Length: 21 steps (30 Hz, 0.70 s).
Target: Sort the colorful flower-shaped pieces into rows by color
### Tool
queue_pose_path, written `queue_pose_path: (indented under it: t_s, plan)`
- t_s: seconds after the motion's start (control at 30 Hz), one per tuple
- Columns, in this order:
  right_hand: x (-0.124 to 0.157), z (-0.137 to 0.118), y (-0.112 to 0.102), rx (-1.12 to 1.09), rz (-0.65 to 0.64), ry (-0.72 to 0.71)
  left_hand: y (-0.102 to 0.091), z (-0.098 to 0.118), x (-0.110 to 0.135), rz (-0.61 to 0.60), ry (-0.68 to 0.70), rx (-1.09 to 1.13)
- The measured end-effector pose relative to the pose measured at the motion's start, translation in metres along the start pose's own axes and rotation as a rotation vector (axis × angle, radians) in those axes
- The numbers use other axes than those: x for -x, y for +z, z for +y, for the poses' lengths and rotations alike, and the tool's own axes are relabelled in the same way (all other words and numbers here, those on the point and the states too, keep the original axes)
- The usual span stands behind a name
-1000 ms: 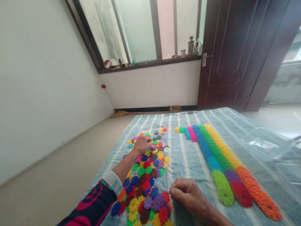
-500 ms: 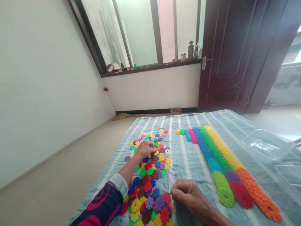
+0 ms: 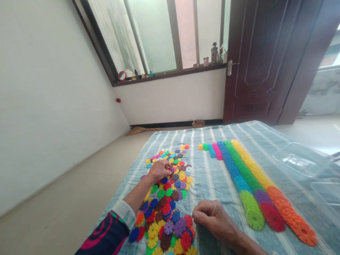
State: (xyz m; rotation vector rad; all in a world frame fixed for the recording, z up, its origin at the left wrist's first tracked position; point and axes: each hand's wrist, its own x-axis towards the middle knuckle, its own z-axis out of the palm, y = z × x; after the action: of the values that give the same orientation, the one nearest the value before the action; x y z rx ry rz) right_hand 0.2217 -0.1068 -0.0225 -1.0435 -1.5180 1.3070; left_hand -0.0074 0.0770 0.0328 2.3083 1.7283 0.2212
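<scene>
Notched plastic interlocking discs (image 3: 169, 227) in many colours lie in a loose, overlapping heap on the left half of the striped cloth. Over the heap's far part, my left hand (image 3: 159, 170) pinches a reddish disc (image 3: 171, 170) at its fingertips; the fingers partly hide it. My right hand (image 3: 215, 217) rests on the cloth just right of the heap, its fingers curled closed, with nothing visible in them. Farther right, overlapping discs lie in colour-sorted rows: a yellow and orange row (image 3: 252, 166), a green, purple and red row (image 3: 244, 171), and a blue to lime row (image 3: 232, 166).
The striped cloth (image 3: 209, 184) covers the surface under the discs. Two clear plastic containers (image 3: 297, 159) stand at its right side. Shorter rows, including a pink row (image 3: 217, 151), sit at the far end. Beyond are a windowsill (image 3: 170, 76) and a dark red door (image 3: 255, 63).
My left hand has moved slightly left and towards me, still low over the heap with its fingers pinched. My right hand stays in nearly the same spot. The rows look unchanged.
</scene>
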Motion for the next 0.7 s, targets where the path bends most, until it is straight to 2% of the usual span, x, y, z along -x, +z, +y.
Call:
queue_pose_path:
  t_s: [0.2, 0.43, 0.7]
  plan:
    - [0.002, -0.007, -0.001, 0.005, -0.012, 0.015, -0.001, -0.007, 0.005, -0.041, 0.023, 0.013]
    - [0.001, -0.002, -0.001, -0.001, -0.002, -0.009, -0.003, -0.011, 0.008, -0.083, 0.049, 0.029]
    - [0.001, -0.002, -0.002, 0.013, 0.005, -0.013, -0.005, -0.003, 0.013, -0.087, 0.069, 0.087]
